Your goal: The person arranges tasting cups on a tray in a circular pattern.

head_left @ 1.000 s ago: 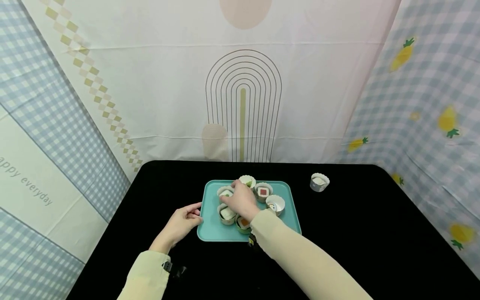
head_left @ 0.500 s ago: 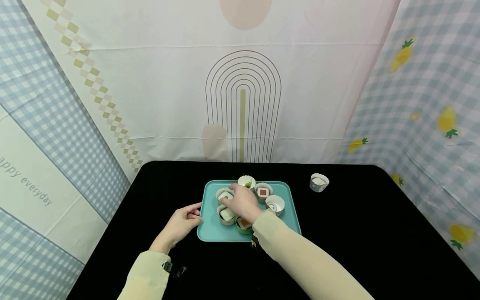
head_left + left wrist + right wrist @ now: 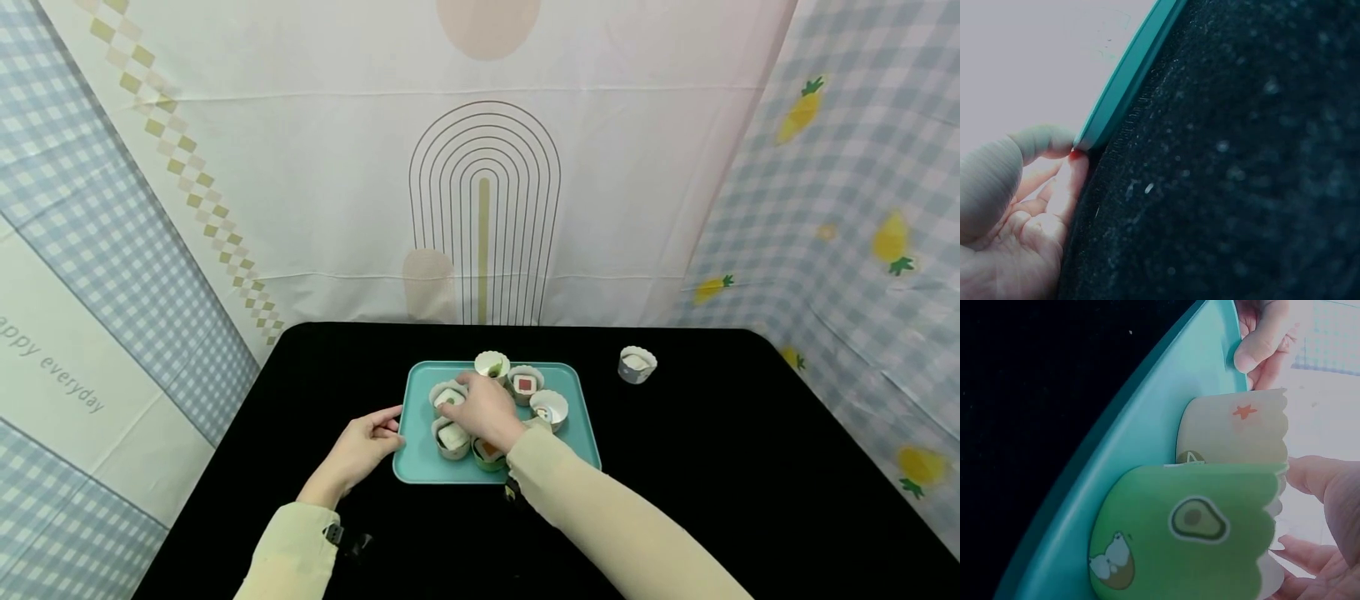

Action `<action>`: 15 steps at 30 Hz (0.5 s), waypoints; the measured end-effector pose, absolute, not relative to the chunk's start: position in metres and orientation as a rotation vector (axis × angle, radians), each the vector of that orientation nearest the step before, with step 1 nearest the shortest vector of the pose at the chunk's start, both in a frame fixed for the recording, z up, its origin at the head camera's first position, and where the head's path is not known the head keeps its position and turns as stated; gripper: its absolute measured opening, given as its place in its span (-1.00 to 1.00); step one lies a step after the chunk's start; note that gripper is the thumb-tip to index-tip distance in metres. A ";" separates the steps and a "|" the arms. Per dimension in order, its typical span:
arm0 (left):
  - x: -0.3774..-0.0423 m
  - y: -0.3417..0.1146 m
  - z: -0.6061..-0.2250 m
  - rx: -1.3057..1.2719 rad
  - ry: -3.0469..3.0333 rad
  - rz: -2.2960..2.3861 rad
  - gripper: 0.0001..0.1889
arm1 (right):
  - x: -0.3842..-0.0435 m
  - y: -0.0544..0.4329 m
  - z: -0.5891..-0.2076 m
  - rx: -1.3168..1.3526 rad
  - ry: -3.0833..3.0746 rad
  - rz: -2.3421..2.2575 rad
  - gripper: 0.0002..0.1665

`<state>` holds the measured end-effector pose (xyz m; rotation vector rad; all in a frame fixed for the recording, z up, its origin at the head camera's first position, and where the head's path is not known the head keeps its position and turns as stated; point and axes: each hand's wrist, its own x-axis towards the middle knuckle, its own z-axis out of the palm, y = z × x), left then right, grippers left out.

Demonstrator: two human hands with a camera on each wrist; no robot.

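Several scalloped paper baking cups with sushi-like pieces stand on the turquoise tray [image 3: 420,465]. My right hand [image 3: 487,408] reaches over them, thumb and fingers around the back-left paper cup [image 3: 438,391], which holds a white and green piece. In front of it stands a paper cup with a white piece [image 3: 452,437]; right of that is a green paper cup [image 3: 1191,531], partly under my wrist in the head view. My left hand [image 3: 358,450] pinches the left rim of the tray between thumb and fingers; the left wrist view shows the tray edge [image 3: 1125,78] there.
Behind and right of my right hand are a cup with a green piece [image 3: 492,365], one with a red-centred piece [image 3: 526,384] and a white-lined cup [image 3: 557,405]. Another paper cup [image 3: 637,367] stands off the tray on the black table [image 3: 697,433].
The back-left cup has slid slightly toward me with my right hand; the cups in front of it have shifted a little the same way. My left hand stays on the rim.
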<state>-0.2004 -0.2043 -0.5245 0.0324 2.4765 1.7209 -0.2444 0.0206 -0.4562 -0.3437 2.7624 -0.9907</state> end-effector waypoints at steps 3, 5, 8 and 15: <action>-0.200 -0.204 -0.524 0.026 2.477 1.720 -0.44 | -0.244 0.021 -0.456 -0.348 2.767 -0.988 -0.29; -0.200 -0.204 -0.524 0.023 2.477 1.721 -0.44 | -0.243 0.021 -0.455 -0.352 2.766 -0.997 -0.26; -0.199 -0.204 -0.524 0.017 2.483 1.717 -0.44 | -0.242 0.024 -0.452 -0.357 2.741 -1.037 -0.23; -0.199 -0.203 -0.523 0.024 2.490 1.719 -0.43 | -0.241 0.041 -0.438 -0.271 2.752 -1.164 -0.25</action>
